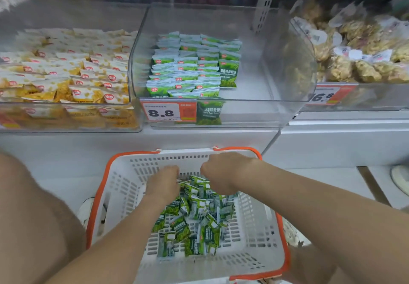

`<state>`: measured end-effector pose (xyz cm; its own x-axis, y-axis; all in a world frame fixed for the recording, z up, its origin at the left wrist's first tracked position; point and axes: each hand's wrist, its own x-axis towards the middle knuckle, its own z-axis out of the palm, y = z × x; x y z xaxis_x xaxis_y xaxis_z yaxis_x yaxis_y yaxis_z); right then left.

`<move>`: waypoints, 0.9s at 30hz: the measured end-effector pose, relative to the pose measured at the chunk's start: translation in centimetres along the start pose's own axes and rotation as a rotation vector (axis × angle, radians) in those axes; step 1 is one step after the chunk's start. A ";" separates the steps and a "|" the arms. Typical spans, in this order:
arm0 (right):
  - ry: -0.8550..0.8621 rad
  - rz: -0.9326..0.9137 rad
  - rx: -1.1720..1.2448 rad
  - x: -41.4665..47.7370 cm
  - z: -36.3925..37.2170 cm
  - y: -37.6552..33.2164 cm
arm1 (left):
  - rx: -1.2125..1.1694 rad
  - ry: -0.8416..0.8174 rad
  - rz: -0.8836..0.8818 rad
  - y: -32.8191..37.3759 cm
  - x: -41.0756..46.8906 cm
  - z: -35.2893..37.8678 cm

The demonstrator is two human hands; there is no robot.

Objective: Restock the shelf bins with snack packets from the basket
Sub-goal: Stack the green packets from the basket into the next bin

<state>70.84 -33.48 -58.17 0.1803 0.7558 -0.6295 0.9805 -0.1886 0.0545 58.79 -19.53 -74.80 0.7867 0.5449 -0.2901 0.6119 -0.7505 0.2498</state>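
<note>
Partway done, I'd say. The clear bin (290,73) on the shelf just above the basket (254,239) has stacked green pea packets (188,67) on its left side only, with the right side bare. A large loose packet pile (194,217) lies in the basket. The left hand (164,182) and right hand (218,173) are both curled into the pile's far end. I can't tell whether either is holding any.

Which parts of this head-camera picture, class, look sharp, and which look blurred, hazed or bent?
Head view: green snack packets in the clear plastic middle bin are sharp; the left hand and right hand over the white plastic basket with orange rim are softly blurred; pale reflections haze the bin's walls; the wide lens bows straight edges.
</note>
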 end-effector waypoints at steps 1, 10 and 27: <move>-0.009 -0.003 -0.003 0.4 0.2 0.0 | -0.015 -0.021 -0.038 -0.6 0.4 1.1; -0.085 -0.034 -0.038 2.7 0.7 0.0 | -0.201 0.006 -0.161 -2.7 4.3 6.8; 0.064 -0.048 -0.004 0.2 -2.9 1.1 | -0.722 0.137 -0.197 1.4 -0.3 -1.5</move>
<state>72.17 -31.70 -55.94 0.1372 0.8023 -0.5810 0.9885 -0.1485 0.0285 59.53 -20.21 -72.97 0.6321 0.7200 -0.2865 0.6064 -0.2295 0.7613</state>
